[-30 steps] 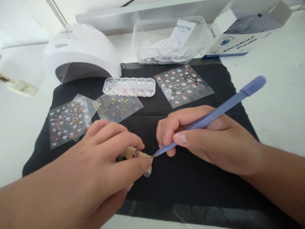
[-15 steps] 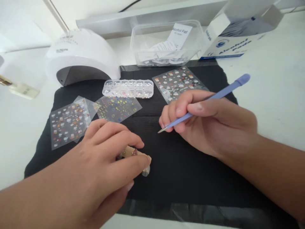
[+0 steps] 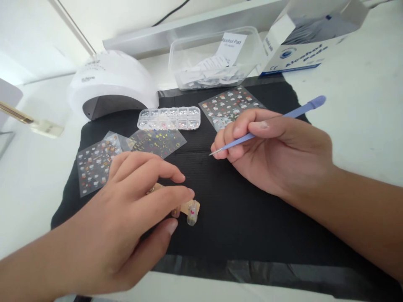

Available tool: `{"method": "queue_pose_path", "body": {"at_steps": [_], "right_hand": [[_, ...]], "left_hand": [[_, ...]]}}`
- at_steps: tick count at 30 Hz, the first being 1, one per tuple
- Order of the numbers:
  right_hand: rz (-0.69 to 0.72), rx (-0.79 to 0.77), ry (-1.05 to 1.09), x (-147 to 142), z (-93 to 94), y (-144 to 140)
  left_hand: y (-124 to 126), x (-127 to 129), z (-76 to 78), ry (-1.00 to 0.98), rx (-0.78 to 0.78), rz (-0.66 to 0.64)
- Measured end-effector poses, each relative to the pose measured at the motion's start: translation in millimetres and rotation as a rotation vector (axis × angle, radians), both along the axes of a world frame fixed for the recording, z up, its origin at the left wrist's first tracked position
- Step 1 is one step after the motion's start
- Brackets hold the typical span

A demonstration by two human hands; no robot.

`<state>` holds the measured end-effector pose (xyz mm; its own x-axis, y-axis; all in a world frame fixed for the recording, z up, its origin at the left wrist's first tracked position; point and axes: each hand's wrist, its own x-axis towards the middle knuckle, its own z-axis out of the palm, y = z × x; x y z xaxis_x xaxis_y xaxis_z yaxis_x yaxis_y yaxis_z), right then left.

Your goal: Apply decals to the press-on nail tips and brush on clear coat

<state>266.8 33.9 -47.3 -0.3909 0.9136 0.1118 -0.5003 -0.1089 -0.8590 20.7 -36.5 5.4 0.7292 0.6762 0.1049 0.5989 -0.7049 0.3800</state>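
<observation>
Fake nail tips (image 3: 192, 213) with small decorations sit along a tan stick-like holder (image 3: 185, 206) on the black mat. My left hand (image 3: 132, 209) hovers over this holder with its fingers apart. Its index finger crosses in front of the holder and its thumb is lower down, near the nail tips. Whether the fingers touch the holder I cannot tell. In my right hand (image 3: 270, 147) is a pair of lilac tweezers (image 3: 302, 110), pinched between thumb and fingers. Their metal point slants down to the left, above the mat. Nothing can be made out on the point.
Behind my hands lie a clear compartment case (image 3: 169, 118) of small gems and several sticker sheets (image 3: 97, 163). A white nail lamp (image 3: 115, 84), a clear plastic tub (image 3: 189, 79) of packets and an alcohol pad box (image 3: 292, 58) line the back of the mat (image 3: 239, 226).
My left fingers have loosened and lifted off the holder, uncovering more nail tips. The tweezers' point has risen slightly in my right hand. The whole view has shifted a little.
</observation>
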Motion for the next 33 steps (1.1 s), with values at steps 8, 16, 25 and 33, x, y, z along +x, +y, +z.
{"method": "queue_pose_path", "body": {"at_steps": [8,16,25,33], "right_hand": [[-0.065,0.001,0.028,-0.9,-0.3,1.5],[-0.074,-0.025,0.023,-1.7,1.5,0.3],[-0.056,-0.032,0.024,-1.3,1.7,0.8],[-0.026,0.005,0.018,0.3,-0.4,1.9]], "left_hand": [[-0.3,8.5,-3.1,-0.011,-0.017,-0.027],[1.2,9.2,-4.0,-0.030,0.008,-0.068],[2.4,9.5,-6.9,-0.087,-0.001,-0.014],[2.9,13.2,-6.8,-0.008,-0.005,-0.042]]}}
